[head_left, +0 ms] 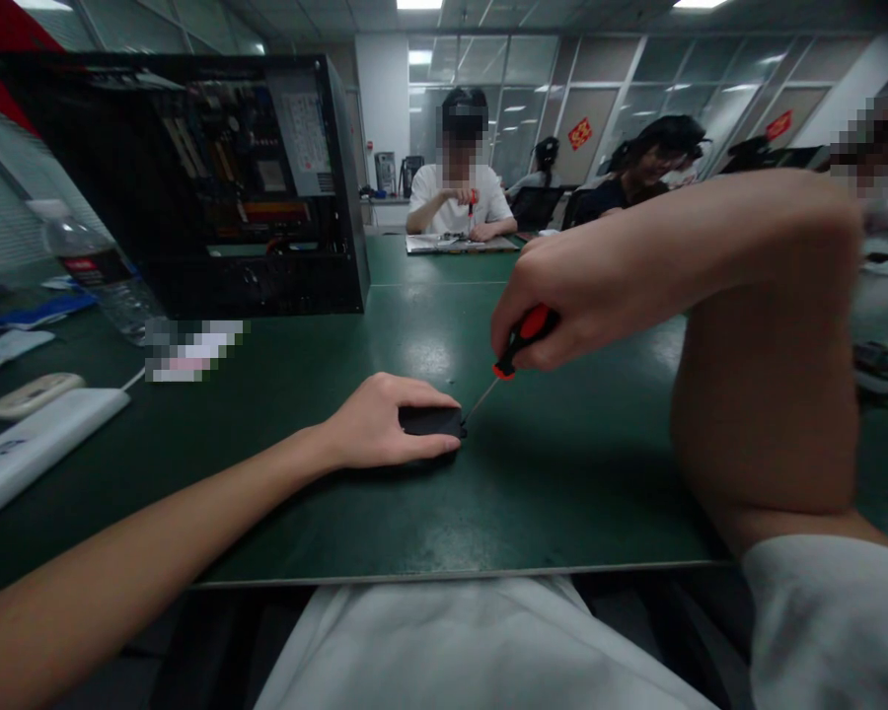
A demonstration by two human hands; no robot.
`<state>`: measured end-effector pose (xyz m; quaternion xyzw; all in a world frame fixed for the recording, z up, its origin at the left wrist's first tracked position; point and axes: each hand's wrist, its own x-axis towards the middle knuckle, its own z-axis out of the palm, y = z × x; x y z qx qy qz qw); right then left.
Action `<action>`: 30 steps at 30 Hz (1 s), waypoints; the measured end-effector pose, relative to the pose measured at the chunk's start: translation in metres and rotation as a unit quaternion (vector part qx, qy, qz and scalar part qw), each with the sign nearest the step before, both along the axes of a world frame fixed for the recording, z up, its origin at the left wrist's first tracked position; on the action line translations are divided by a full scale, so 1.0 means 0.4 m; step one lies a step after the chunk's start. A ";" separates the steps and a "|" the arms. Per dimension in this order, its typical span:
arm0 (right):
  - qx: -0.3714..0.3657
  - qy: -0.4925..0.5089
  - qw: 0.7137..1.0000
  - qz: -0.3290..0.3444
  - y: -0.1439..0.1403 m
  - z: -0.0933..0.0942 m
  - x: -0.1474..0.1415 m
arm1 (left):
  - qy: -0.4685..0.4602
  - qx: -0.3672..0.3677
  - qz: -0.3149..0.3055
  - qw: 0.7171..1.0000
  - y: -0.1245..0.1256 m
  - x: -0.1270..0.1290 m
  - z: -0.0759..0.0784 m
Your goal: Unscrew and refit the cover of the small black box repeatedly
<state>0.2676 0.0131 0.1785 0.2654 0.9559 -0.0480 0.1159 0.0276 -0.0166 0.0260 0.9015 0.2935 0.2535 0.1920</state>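
Observation:
My left hand [385, 422] rests on the green table [562, 473] and grips a small flat black part [430, 421], fingers curled over it. My right hand [584, 296] is closed around the red and black handle of a screwdriver [516, 345]. The thin shaft slants down to the left, and its tip touches the right edge of the black part. My right elbow is raised high at the right.
An open black computer case [214, 187] stands at the back left, a water bottle [96, 271] beside it. A white device [30, 444] and a small beige item [34, 392] lie at the left. Other people sit at the far end.

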 end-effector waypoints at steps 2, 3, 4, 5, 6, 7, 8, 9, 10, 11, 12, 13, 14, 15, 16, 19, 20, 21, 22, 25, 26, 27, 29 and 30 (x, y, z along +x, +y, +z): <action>-0.014 0.012 1.000 0.008 0.015 0.000 0.002 | 0.000 -0.002 -0.001 1.000 -0.001 -0.001 0.001; -0.023 0.017 0.999 0.014 0.026 -0.006 0.009 | 0.000 -0.001 -0.001 1.000 -0.001 -0.001 0.002; -0.032 0.026 0.999 0.022 0.039 -0.017 0.020 | 0.001 0.000 -0.002 1.000 -0.001 -0.002 0.003; -0.040 0.038 0.998 0.029 0.054 -0.035 0.034 | 0.002 0.001 -0.005 1.000 -0.001 -0.003 0.004; -0.044 0.053 0.997 0.033 0.069 -0.061 0.051 | 0.004 0.002 -0.010 1.000 -0.001 -0.005 0.005; -0.043 0.070 0.996 0.035 0.085 -0.094 0.068 | 0.006 0.003 -0.016 1.000 0.000 -0.006 0.005; -0.033 0.088 0.995 0.032 0.099 -0.134 0.085 | 0.008 0.002 -0.021 1.000 0.000 -0.007 0.006; -0.019 0.101 0.994 0.026 0.111 -0.177 0.099 | 0.010 0.002 -0.025 1.000 0.001 -0.008 0.007; -0.003 0.110 0.994 0.022 0.120 -0.223 0.109 | 0.012 0.002 -0.028 1.000 0.002 -0.009 0.007; 0.013 0.116 0.993 0.024 0.126 -0.268 0.116 | 0.012 0.002 -0.028 1.000 0.002 -0.009 0.008; 0.022 0.122 0.992 0.027 0.129 -0.309 0.117 | 0.013 0.002 -0.027 1.000 0.003 -0.009 0.008; 0.032 0.133 0.990 0.032 0.129 -0.345 0.115 | 0.013 0.003 -0.024 1.000 0.003 -0.009 0.008; 0.040 0.146 0.988 0.039 0.127 -0.374 0.110 | 0.014 0.003 -0.020 1.000 0.003 -0.008 0.007; 0.048 0.162 0.985 0.044 0.125 -0.396 0.104 | 0.016 0.005 -0.014 1.000 0.003 -0.006 0.006; 0.055 0.178 0.981 0.048 0.121 -0.412 0.097 | 0.019 0.006 -0.008 1.000 0.002 -0.005 0.004; 0.066 0.213 0.974 0.047 0.116 -0.428 0.086 | 0.030 0.007 0.006 1.000 -0.001 -0.004 0.000; 0.070 0.219 0.972 0.044 0.117 -0.429 0.087 | 0.032 0.007 0.007 0.999 -0.001 -0.006 0.001; 0.075 0.222 0.971 0.041 0.118 -0.429 0.089 | 0.034 0.008 0.003 0.999 0.000 -0.011 0.004; 0.082 0.222 0.971 0.038 0.121 -0.428 0.093 | 0.038 0.008 -0.004 0.999 0.002 -0.018 0.009; 0.114 0.221 0.968 0.029 0.126 -0.426 0.107 | 0.070 -0.006 -0.034 0.997 0.014 -0.048 0.035; 0.122 0.222 0.967 0.027 0.126 -0.426 0.110 | 0.087 -0.016 -0.029 0.996 0.020 -0.058 0.043; 0.128 0.224 0.966 0.026 0.123 -0.426 0.112 | 0.110 -0.029 -0.021 0.993 0.026 -0.066 0.049; 0.137 0.235 0.962 0.029 0.112 -0.427 0.112 | 0.132 -0.051 -0.003 0.990 0.035 -0.073 0.051; 0.143 0.243 0.959 0.035 0.105 -0.429 0.110 | 0.124 -0.053 0.010 0.991 0.037 -0.071 0.046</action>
